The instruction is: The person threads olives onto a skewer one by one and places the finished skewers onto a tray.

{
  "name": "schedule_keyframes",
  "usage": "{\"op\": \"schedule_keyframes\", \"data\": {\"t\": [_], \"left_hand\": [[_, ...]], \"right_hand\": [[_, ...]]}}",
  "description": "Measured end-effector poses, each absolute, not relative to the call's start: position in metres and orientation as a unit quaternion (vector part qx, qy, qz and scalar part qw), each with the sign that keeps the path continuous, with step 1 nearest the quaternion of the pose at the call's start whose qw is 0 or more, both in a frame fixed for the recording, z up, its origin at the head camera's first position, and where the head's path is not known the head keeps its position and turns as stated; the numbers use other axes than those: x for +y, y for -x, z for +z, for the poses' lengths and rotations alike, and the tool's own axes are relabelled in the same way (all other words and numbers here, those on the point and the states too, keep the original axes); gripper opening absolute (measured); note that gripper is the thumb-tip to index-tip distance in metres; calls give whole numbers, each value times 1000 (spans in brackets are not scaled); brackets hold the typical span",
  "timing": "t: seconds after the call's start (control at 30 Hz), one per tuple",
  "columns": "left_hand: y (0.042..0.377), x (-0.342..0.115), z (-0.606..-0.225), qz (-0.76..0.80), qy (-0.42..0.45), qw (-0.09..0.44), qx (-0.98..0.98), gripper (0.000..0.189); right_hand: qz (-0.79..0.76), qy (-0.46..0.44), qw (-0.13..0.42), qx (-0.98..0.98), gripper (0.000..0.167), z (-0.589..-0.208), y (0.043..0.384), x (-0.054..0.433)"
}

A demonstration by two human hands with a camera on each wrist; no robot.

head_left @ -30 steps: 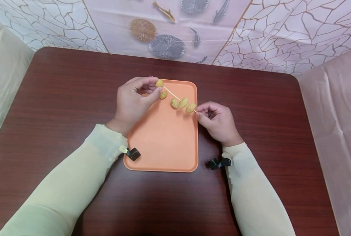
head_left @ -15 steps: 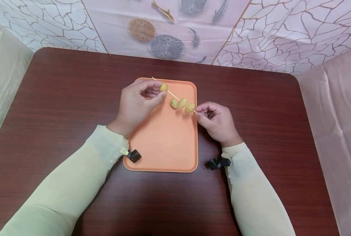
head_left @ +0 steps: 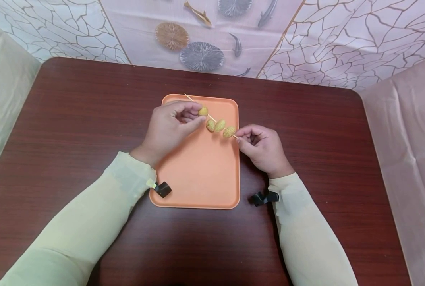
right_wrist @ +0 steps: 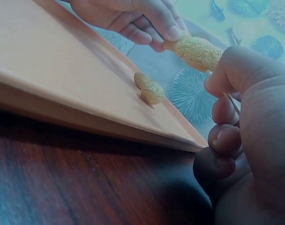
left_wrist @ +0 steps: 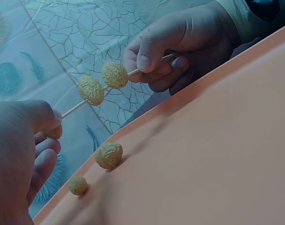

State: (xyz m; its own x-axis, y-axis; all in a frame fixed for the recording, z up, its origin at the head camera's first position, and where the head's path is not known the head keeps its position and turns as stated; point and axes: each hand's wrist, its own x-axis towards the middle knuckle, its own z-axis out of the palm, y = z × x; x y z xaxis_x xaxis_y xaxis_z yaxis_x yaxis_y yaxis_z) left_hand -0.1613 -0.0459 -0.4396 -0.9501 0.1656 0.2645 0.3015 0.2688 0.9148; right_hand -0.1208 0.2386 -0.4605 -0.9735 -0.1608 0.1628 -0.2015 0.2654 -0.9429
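Your left hand (head_left: 171,123) is over the tray's upper left, about 10 to 11 o'clock from its centre. Thumb and index pinch a yellow-green, wrinkled, oval fruit (head_left: 203,111), in line with a thin, pale wooden skewer (head_left: 212,118); your fingers cover the join, so can't confirm it's threaded. Skewer runs 10 to 4 o'clock, pointed end sticking out past your left fingers. Your right hand (head_left: 264,147) is just outside the tray edge at 3 o'clock, thumb and index pinching the skewer's other end, remaining fingers curled in. Two threaded wrinkled fruits (left_wrist: 102,82) sit between your hands, near your right. Two loose wrinkled fruits (left_wrist: 108,155) lie below the skewer on the orange, round-cornered rectangular tray (head_left: 198,171). Tray's on a dark red-brown wood-grain table (head_left: 312,119); patterned pale cloth (head_left: 234,43) at 12 o'clock.
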Motion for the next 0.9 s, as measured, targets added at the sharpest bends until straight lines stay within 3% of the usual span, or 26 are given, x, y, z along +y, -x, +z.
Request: {"op": "schedule_keyframes", "data": {"t": [0.9], "left_hand": [[156,-41,-441,-582,183,28,-792,27]], "right_hand": [[571,-130,18,-811,11,-460,120,238]]}}
